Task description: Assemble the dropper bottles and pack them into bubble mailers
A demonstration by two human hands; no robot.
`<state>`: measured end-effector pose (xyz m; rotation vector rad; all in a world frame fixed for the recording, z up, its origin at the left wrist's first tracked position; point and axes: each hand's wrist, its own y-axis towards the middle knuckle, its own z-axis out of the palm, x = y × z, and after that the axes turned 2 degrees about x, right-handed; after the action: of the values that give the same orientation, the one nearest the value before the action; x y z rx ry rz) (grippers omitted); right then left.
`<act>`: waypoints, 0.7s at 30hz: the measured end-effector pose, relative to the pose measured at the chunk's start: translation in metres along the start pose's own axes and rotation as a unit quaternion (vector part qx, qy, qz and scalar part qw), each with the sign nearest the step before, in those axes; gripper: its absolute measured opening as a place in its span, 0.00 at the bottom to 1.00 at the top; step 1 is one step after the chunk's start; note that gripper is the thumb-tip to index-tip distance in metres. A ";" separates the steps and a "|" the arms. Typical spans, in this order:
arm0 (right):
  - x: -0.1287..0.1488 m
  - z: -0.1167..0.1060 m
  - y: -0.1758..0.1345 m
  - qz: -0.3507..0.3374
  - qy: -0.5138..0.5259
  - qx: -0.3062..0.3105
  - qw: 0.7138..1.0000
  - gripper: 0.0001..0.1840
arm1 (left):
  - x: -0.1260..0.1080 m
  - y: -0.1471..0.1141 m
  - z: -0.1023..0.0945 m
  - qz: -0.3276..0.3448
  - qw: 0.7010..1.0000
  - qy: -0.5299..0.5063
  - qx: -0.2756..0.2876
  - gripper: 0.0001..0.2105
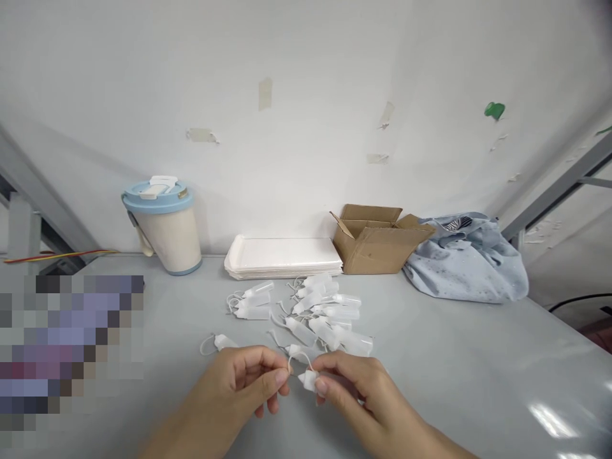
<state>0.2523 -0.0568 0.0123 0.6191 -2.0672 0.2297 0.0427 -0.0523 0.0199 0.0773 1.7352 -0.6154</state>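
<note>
left hand (pixel 255 380) pinches a thin white cord (pixel 300 354) that arches rightward over a small pointed cap (pixel 309 380), pinched in the right hand (pixel 358 386), tip facing left

looking forward and down from head height | facing wall (pixel 315 185) across table (pixel 454 357) | catching left hand (pixel 255 382) and right hand (pixel 351 389) close up, lower centre | showing wall farther back, above

The left hand (pixel 239 381) pinches with thumb (pixel 268 385) and forefinger (pixel 265 356); just beside it, the right hand (pixel 380 398) pinches likewise.
</note>
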 end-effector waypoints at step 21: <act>0.006 -0.001 0.001 0.015 0.035 0.013 0.999 0.13 | 0.001 0.000 0.001 0.021 0.999 0.030 0.023 0.18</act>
<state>0.2501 -0.0576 0.0177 0.5886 -2.0087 0.2914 0.0429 -0.0528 0.0194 0.1664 1.7727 -0.6284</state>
